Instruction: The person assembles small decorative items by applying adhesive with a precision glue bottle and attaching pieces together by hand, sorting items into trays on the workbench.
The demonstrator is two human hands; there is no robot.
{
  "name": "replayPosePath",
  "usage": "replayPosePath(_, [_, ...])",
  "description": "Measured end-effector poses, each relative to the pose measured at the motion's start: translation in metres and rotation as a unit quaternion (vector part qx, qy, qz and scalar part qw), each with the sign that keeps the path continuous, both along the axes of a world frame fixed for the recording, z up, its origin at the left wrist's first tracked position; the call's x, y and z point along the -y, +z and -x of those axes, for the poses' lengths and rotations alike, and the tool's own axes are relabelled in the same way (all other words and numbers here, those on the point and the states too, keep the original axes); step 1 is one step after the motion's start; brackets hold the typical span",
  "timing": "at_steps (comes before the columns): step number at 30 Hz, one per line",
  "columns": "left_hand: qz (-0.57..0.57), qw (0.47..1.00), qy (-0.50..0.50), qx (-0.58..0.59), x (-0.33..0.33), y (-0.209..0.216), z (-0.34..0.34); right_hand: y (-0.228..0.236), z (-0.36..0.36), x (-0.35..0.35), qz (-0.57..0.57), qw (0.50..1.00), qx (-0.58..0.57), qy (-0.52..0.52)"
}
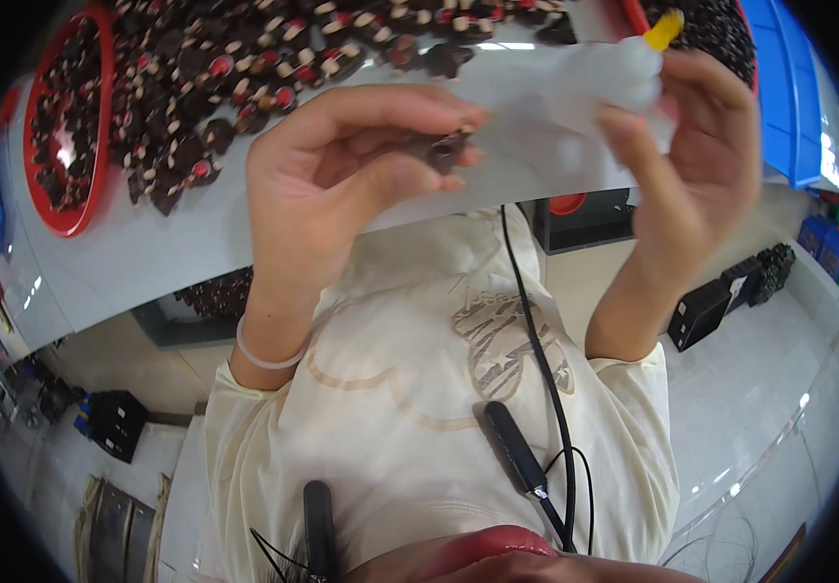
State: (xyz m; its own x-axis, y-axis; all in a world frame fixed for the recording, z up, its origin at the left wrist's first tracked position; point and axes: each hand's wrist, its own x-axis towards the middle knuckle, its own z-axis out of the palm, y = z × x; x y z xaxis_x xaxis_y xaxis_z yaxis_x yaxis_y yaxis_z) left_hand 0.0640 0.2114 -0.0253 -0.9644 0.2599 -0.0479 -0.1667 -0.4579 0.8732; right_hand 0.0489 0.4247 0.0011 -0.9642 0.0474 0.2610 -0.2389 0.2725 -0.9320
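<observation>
My left hand point(342, 175) is raised over the white table's edge point(176, 243), pinching a small dark part point(442, 148) between thumb and fingertips. A pale bangle circles that wrist. My right hand point(696, 155) grips a white squeeze bottle point(614, 73) with a yellow nozzle point(664, 27), tilted and blurred, just right of the small part. The two hands are close together, the bottle's body near the part.
A heap of small dark parts with red and tan ends point(273, 58) covers the table's far side. A red round tray point(69, 117) holds more at the left. A blue bin point(788, 87) stands at right. Black boxes point(701, 311) sit on the floor.
</observation>
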Motion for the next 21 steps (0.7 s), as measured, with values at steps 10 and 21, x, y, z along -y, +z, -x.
replayPosePath(10, [0.047,0.999,0.021,-0.006,0.001,0.001,-0.001,0.004,0.023,-0.019,-0.201,0.976,-0.046,0.069])
replayPosePath(21, [0.051,0.999,0.007,-0.015,-0.002,0.000,0.000,-0.013,0.078,-0.103,-0.246,0.968,0.027,-0.047])
